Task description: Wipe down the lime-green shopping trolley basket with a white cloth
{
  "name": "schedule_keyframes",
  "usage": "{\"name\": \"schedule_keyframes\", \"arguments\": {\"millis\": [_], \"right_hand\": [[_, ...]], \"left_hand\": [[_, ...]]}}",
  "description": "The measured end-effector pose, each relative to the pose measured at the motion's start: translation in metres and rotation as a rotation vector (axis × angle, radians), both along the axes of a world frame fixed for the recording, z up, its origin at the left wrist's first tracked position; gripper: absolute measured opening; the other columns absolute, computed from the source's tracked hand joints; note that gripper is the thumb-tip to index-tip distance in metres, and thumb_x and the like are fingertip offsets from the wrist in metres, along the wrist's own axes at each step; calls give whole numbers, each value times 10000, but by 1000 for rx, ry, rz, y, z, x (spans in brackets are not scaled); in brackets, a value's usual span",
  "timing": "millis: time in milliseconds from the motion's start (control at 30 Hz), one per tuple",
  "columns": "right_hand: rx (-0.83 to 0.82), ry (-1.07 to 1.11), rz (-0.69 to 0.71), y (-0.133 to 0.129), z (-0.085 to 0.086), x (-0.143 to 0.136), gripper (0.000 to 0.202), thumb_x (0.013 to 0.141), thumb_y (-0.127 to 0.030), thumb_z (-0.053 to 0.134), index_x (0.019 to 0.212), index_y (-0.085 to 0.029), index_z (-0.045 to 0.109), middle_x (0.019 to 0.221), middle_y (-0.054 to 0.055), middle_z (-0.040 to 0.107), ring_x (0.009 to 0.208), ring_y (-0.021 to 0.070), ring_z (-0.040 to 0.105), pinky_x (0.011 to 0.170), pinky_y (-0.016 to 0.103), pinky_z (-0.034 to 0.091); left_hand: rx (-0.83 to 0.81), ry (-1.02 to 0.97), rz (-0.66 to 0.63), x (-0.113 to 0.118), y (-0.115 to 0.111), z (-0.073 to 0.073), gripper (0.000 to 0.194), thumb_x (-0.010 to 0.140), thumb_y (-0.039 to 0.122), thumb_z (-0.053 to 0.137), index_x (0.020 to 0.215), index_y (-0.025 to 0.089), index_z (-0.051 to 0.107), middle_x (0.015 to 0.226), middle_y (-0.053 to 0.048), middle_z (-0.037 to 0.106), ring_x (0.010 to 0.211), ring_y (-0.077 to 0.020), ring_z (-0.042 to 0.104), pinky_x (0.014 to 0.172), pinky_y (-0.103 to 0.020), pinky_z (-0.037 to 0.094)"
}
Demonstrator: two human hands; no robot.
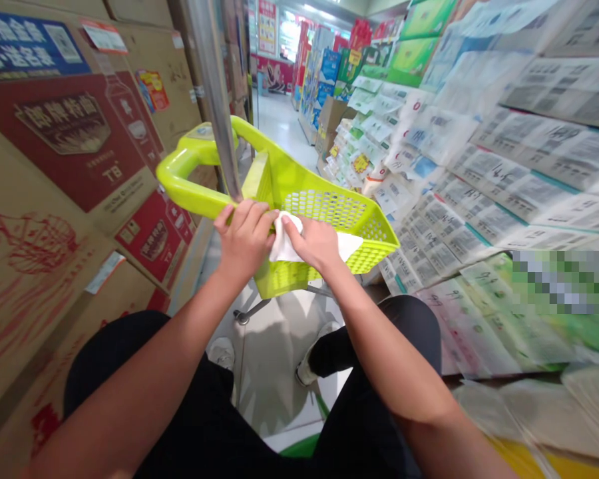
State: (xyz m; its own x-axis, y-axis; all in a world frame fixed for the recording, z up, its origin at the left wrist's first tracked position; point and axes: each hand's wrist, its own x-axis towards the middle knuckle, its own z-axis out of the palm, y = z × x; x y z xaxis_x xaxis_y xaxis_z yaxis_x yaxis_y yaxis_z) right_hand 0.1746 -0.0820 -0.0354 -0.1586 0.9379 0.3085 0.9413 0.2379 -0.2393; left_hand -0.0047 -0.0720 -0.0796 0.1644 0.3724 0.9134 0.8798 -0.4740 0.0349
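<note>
A lime-green plastic basket (329,199) with perforated sides and a looped handle stands in front of me on a metal frame. A metal pole (218,100) rises through its handle end. My left hand (244,236) is closed over the basket's near rim, just beside the foot of the pole. A white cloth or tissue (284,241) lies against the same rim, to the right of that hand. My right hand (315,241) grips this white cloth, thumb on top, and part of it hangs out to the right over the basket's side.
Stacked cardboard boxes (80,140) line the left. Shelves of packaged paper goods (504,159) run along the right. A tiled aisle (284,126) leads away behind the basket. My knees and shoes are below, with a wheel leg (252,311) between them.
</note>
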Motion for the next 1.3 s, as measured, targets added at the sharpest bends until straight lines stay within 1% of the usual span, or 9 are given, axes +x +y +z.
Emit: {"name": "schedule_keyframes", "arguments": {"millis": [133,433,500,600,767,867,1000,1200,1300], "right_hand": [[59,7,123,0,-5,2,691,1090,-652,168,1106,-234,718,1062,81,786,993,239,699,842,304,414],[146,-153,-175,5,-61,178,552,1091,-476,246,938,-176,683,954,152,734,950,283,640,854,355,392],[173,-140,-232,5,-63,174,545,1087,-486,268,984,-169,699,1015,163,742,965,293,635,862,369,393],[220,-99,-196,5,-57,125,532,1080,-528,324,1063,-164,711,1070,159,747,997,304,636,894,389,395],[280,42,98,7,-29,8,593,1097,-597,261,1199,-162,650,1122,137,732,1085,292,639,977,385,409],[230,58,267,10,-16,-19,573,1107,-586,228,1211,-183,624,1123,121,730,1078,274,642,955,362,426],[196,-26,295,10,-23,17,514,1109,-540,272,1262,-178,603,1207,129,721,1108,270,633,954,355,416],[50,-204,-47,2,-44,131,583,1100,-524,227,1012,-171,683,1018,148,750,1008,280,666,860,342,398],[-57,-224,-240,4,-40,153,671,1096,-540,193,1009,-164,742,1025,177,769,1006,298,703,813,338,414]], "left_hand": [[-79,-38,-53,-11,0,4,181,1004,307,587,1147,305,698,1194,-39,761,1261,-277,635,1149,-503,256],[-151,-2,-34,-33,0,8,312,972,507,670,1216,312,651,1275,-26,732,1291,-290,590,1175,-540,256],[-154,-6,-32,-27,2,5,311,973,508,669,1212,309,655,1267,-23,732,1291,-289,586,1168,-541,263],[-145,-39,-47,-17,7,2,292,966,482,682,1181,284,681,1235,-64,737,1278,-310,596,1148,-541,275],[-69,-43,-55,-9,13,1,186,981,372,663,1151,299,686,1199,-45,757,1266,-284,618,1142,-532,246],[-20,-39,-23,-14,13,4,136,1001,281,614,1113,309,685,1150,-15,776,1241,-249,640,1135,-501,236],[-71,1,-28,-30,11,8,179,974,322,670,1152,305,680,1193,-29,768,1264,-272,633,1138,-508,249],[-172,-30,-63,-43,8,7,322,932,523,714,1185,328,674,1255,-46,742,1291,-312,609,1163,-551,258],[-169,-30,-76,-36,6,3,324,946,545,693,1179,321,683,1252,-43,745,1287,-313,611,1147,-551,265]]}}
